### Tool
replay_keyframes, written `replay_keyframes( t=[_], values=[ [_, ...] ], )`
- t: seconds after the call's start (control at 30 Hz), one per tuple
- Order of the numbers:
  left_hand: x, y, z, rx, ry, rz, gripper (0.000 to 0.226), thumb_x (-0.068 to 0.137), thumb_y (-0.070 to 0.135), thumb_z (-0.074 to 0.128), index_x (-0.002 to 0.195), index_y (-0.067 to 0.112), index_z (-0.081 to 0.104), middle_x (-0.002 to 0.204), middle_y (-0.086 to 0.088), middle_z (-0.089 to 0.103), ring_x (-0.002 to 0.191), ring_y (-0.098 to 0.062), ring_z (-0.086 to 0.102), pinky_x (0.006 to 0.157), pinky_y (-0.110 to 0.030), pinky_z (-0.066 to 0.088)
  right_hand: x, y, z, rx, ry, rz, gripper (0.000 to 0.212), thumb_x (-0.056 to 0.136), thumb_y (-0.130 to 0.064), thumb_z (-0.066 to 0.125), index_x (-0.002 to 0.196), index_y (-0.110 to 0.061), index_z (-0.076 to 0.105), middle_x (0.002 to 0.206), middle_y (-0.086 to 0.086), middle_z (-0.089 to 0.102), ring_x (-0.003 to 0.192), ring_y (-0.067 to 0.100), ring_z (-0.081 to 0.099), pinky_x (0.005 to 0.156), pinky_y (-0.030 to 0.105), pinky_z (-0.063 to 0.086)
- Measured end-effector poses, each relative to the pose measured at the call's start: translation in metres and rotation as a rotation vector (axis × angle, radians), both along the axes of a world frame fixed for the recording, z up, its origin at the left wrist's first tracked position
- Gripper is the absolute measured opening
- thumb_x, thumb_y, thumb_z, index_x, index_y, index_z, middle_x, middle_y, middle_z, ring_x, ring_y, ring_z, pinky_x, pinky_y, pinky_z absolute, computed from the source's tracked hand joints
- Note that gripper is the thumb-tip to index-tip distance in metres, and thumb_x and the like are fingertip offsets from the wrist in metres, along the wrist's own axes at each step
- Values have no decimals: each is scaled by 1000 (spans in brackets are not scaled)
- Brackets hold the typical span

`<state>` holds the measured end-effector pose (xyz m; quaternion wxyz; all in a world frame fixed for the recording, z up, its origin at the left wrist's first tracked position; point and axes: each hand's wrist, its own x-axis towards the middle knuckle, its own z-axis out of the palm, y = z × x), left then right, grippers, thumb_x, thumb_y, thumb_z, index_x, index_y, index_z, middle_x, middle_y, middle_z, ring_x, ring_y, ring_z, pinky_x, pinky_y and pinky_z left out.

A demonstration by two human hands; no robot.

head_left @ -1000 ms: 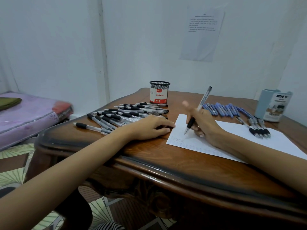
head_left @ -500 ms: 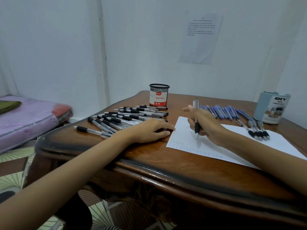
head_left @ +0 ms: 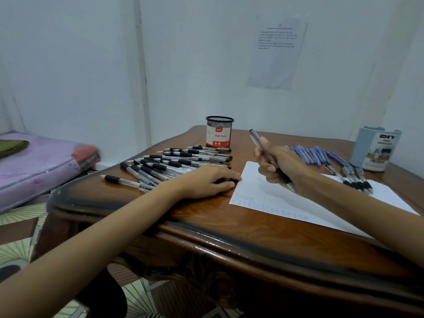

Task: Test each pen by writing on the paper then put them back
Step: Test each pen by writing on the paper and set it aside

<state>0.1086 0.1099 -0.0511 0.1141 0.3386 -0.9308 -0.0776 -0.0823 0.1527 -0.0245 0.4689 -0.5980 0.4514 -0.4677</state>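
Observation:
My right hand (head_left: 278,166) grips a clear pen with a black grip (head_left: 258,139) above the white paper (head_left: 270,198); the pen's top tilts back to the left and its tip sits near my wrist, off the sheet. My left hand (head_left: 206,180) rests flat on the table, fingertips at the paper's left edge. Faint scribbles mark the paper's near edge. A pile of black-grip pens (head_left: 174,164) lies left of the paper. A row of blue pens (head_left: 312,153) lies behind it, and several black-grip pens (head_left: 355,180) lie on its right part.
A black mesh pen cup (head_left: 219,131) labelled "Ball Pens" stands at the back of the wooden table (head_left: 206,226). A pale blue organizer (head_left: 376,149) stands at the far right. A printed sheet (head_left: 276,51) hangs on the wall. A purple mattress (head_left: 34,166) lies left.
My right hand lifted the pen from the paper and swung it, so its top now leans left and its tip points back toward my wrist. My left hand stayed put.

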Motion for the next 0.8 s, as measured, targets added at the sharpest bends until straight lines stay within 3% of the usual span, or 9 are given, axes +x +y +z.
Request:
replay_keyframes(
  t=[0.23, 0.3, 0.47, 0.53, 0.63, 0.73, 0.8],
  values=[
    [2, 1, 0, -6, 8, -4, 40, 98, 27, 40, 138, 22, 44, 140, 5, 47, 129, -10, 41, 104, -20, 27, -15, -9, 7, -15, 94, -187, 37, 95, -40, 46, 77, -10, 57, 42, -4, 38, 33, 6, 29, 31, 16, 23],
    [1, 1, 0, -8, 8, -4, 40, 98, 27, 40, 138, 22, 44, 140, 5, 47, 129, -10, 41, 105, -20, 26, -35, -16, 10, -7, 299, -299, 32, 94, -33, 53, 75, -8, 61, 48, -1, 40, 33, 7, 31, 33, 16, 23],
    [1, 0, -1, -11, 0, -5, 40, 99, 27, 40, 138, 24, 43, 141, 6, 45, 130, -8, 39, 103, -16, 23, -101, -26, 13, -57, 1088, -647, 38, 91, -22, 52, 57, -4, 48, 49, 8, 46, 51, 20, 45, 47, 26, 29],
    [1, 0, -1, -9, -2, -5, 39, 99, 27, 40, 138, 24, 43, 142, 7, 45, 130, -8, 38, 103, -16, 22, -117, -25, 11, -30, 1249, -678, 42, 91, -22, 52, 54, -8, 41, 52, 7, 41, 61, 25, 46, 50, 28, 29],
    [0, -1, 0, 4, -14, 2, 40, 99, 27, 40, 138, 25, 41, 143, 6, 43, 132, -9, 36, 107, -22, 24, -126, -23, 3, 67, 1373, -610, 30, 91, -21, 52, 67, -7, 42, 71, 10, 49, 69, 23, 45, 49, 25, 30],
    [-1, -1, 0, -3, -14, 6, 40, 98, 28, 40, 138, 25, 42, 143, 6, 43, 132, -8, 36, 106, -21, 24, -127, -25, 2, 32, 1480, -607, 21, 92, -27, 51, 87, -7, 50, 95, 14, 60, 80, 23, 50, 64, 25, 38],
    [-2, 0, 1, -19, -8, -4, 39, 98, 27, 41, 137, 24, 44, 141, 6, 45, 130, -8, 38, 104, -18, 24, -123, -30, 5, -52, 1457, -617, 28, 93, -36, 48, 100, -10, 58, 104, 12, 64, 87, 24, 57, 69, 28, 43]
  ],
)
